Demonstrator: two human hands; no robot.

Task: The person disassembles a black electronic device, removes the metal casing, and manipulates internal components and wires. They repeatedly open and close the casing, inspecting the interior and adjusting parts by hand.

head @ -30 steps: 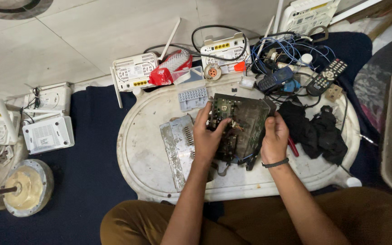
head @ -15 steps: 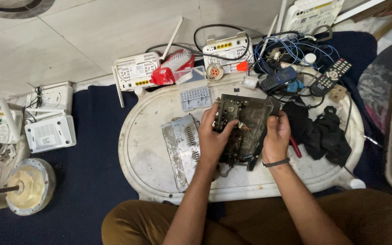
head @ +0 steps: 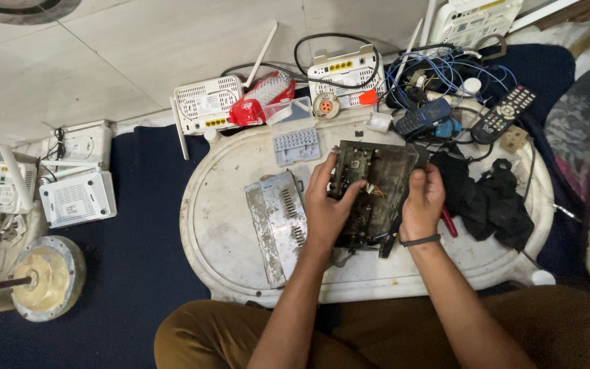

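Now gripping an opened electronics chassis (head: 377, 191) between both hands, left hand (head: 328, 205) clasping its near-left edge, right hand (head: 423, 201) its right side, above white oval table (head: 227, 205), beside metal cover (head: 278, 222).

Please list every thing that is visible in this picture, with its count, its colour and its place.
circuit chassis: one, dark green-brown, middle of tray, held by both hands
metal cover: one, grey, left of chassis
tray table: one, white, oval
screw box: one, pale blue, tray's far edge
black cloth: one, tray's right
remote control: one, black, far right
routers: several, white, around tray and on floor at left
red bag: one, between two routers
left hand: on chassis's left side
right hand: on chassis's right edge, black wristband
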